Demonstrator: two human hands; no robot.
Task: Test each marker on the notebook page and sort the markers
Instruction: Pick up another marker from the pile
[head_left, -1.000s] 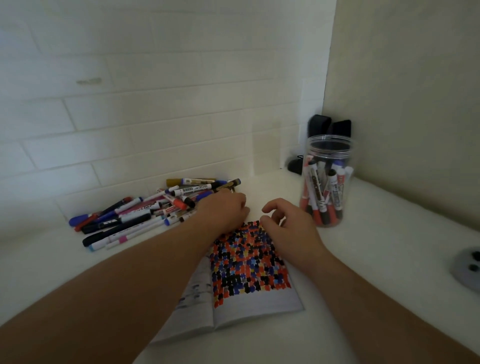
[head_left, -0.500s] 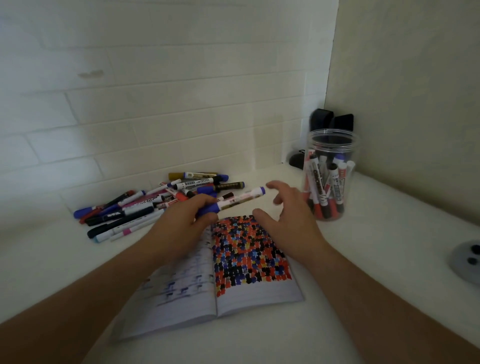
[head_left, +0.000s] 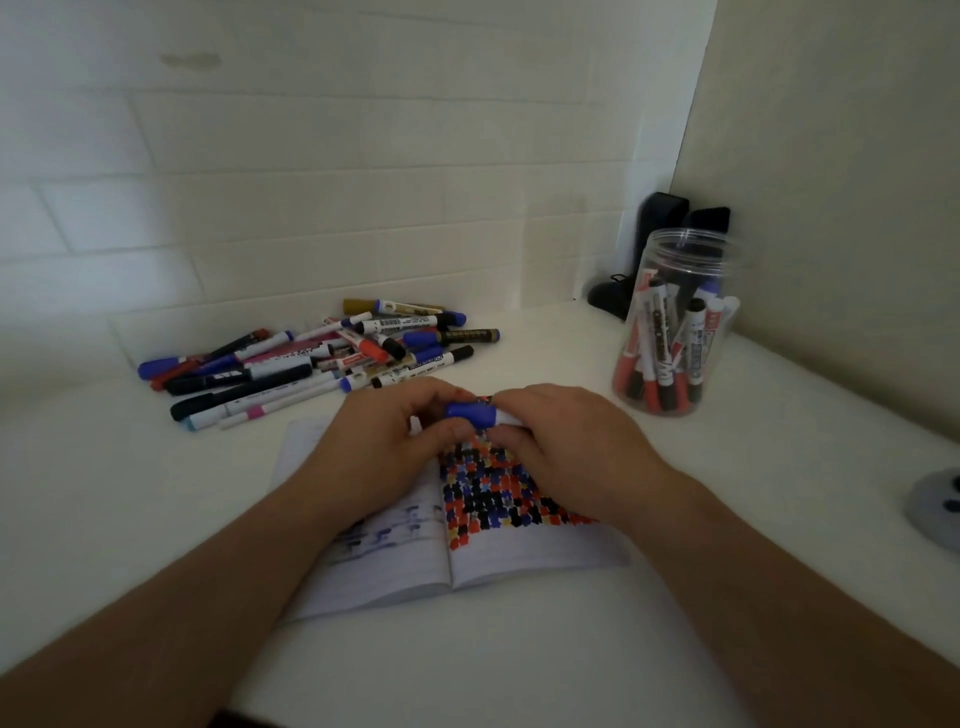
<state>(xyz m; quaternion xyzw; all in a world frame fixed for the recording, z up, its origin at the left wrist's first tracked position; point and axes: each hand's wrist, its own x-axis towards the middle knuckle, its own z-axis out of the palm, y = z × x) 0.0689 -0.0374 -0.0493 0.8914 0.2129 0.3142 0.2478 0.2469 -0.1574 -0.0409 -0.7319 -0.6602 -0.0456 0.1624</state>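
Both hands have closed on the blue-capped marker above the notebook — left hand pinching the cap, right hand wrapping the barrel. Uncapping seems underway; next, likely a straight pull apart.

both hands gripping blue marker, over notebook

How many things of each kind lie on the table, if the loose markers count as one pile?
Marker pile: 1
Marker in both hands: 1
Open notebook: 1
Clear jar of markers: 1
Black objects in the corner: 2
Grey object at right edge: 1
Total: 7
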